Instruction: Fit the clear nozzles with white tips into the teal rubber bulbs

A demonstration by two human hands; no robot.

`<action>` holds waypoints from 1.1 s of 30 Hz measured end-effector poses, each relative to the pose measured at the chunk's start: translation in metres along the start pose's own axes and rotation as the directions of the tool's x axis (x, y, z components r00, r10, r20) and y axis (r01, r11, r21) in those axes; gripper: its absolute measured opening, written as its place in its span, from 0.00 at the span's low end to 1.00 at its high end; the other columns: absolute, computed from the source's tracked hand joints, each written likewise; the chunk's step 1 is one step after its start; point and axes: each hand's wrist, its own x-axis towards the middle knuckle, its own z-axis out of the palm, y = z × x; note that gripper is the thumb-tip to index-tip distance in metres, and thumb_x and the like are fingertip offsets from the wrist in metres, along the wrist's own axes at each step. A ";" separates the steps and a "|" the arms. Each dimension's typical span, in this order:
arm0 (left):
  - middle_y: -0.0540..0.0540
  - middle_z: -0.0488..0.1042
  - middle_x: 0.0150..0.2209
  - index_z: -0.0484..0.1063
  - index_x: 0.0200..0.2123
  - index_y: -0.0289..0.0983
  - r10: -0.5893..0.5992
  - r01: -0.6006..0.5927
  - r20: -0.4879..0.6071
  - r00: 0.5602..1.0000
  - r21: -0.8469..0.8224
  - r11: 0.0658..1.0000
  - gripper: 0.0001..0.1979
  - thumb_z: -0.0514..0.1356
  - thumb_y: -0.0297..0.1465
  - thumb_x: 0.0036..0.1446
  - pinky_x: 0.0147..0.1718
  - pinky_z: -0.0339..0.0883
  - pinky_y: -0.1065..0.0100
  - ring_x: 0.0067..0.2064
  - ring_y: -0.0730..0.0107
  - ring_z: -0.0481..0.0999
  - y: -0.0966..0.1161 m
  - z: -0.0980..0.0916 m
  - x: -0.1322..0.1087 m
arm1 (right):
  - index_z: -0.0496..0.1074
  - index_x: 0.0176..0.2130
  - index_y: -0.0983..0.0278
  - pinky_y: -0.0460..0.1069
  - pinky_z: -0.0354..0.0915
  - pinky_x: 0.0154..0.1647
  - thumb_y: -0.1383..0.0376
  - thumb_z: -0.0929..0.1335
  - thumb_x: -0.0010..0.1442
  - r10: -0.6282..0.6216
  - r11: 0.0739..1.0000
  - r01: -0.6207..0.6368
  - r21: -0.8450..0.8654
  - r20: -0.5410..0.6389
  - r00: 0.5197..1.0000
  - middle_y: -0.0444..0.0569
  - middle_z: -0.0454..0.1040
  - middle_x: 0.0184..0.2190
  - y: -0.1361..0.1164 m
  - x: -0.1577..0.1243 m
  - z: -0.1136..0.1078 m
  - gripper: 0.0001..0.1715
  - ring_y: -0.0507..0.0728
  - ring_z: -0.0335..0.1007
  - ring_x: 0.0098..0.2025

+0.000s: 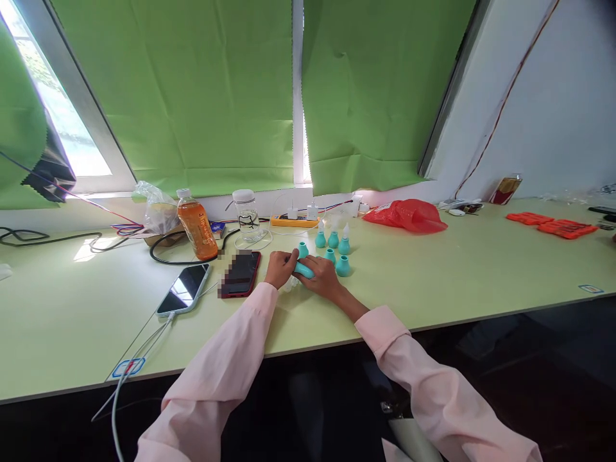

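Note:
A teal squeeze bulb (304, 270) lies sideways in my right hand (323, 277), whose fingers are wrapped over it. At the bulb's left end, my left hand (280, 269) is closed with the thumb on top; what it pinches is hidden. Just behind the fingertips is another teal bulb (303, 249) with an open neck. Small clear pieces (290, 283) lie under my hands, partly covered. To the right stand several more bulbs: an open-necked one (343, 265) in front, and one with a pointed white nozzle (344, 242) farther back.
Left of my hands are a dark red phone (240, 274) and a charging phone (184, 289). Behind stand an orange drink bottle (197, 224), a clear jar (248, 218) and a power strip (296, 222). A red plastic bag (407, 216) and orange trays (566, 227) lie right.

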 end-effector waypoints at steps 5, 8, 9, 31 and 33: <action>0.55 0.45 0.12 0.46 0.10 0.36 -0.075 0.094 0.110 0.991 -0.182 0.979 0.22 0.49 0.42 0.48 0.16 0.40 0.73 0.17 0.82 0.46 -0.006 -0.001 0.004 | 0.68 0.34 0.65 0.46 0.55 0.26 0.56 0.62 0.55 -0.029 0.999 0.029 0.018 -0.008 1.000 0.46 0.69 0.24 -0.001 0.001 -0.001 0.15 0.51 0.63 0.26; 0.55 0.45 0.12 0.45 0.11 0.37 -0.104 0.156 0.188 0.977 -0.289 0.944 0.22 0.50 0.43 0.46 0.15 0.41 0.74 0.16 0.83 0.46 -0.008 0.000 0.005 | 0.68 0.36 0.66 0.46 0.55 0.25 0.56 0.62 0.56 -0.048 0.998 0.048 0.028 -0.020 0.999 0.47 0.68 0.24 -0.002 0.001 -0.001 0.16 0.51 0.64 0.26; 0.56 0.45 0.12 0.45 0.11 0.37 -0.112 0.177 0.212 0.971 -0.320 0.931 0.22 0.51 0.43 0.45 0.15 0.41 0.74 0.16 0.83 0.46 -0.008 0.000 0.006 | 0.68 0.36 0.66 0.46 0.55 0.26 0.56 0.61 0.56 -0.053 0.998 0.054 0.031 -0.025 0.998 0.47 0.69 0.25 -0.003 0.001 -0.002 0.16 0.51 0.64 0.26; 0.55 0.64 0.12 0.67 0.26 0.35 -0.185 0.274 0.883 0.432 0.067 0.959 0.19 0.67 0.36 0.27 0.14 0.59 0.72 0.13 0.75 0.64 -0.009 -0.025 0.000 | 0.67 0.36 0.65 0.52 0.60 0.36 0.54 0.61 0.53 0.263 0.965 -0.215 0.154 -0.471 0.842 0.51 0.58 0.34 0.013 0.003 -0.039 0.18 0.55 0.61 0.36; 0.56 0.64 0.12 0.67 0.27 0.36 -0.227 0.227 0.846 0.482 0.130 0.965 0.19 0.67 0.35 0.27 0.14 0.59 0.73 0.14 0.75 0.64 -0.017 -0.019 0.002 | 0.67 0.37 0.65 0.52 0.59 0.37 0.52 0.60 0.53 0.299 0.954 -0.267 0.137 -0.502 0.812 0.50 0.56 0.34 0.031 0.000 -0.047 0.21 0.56 0.60 0.37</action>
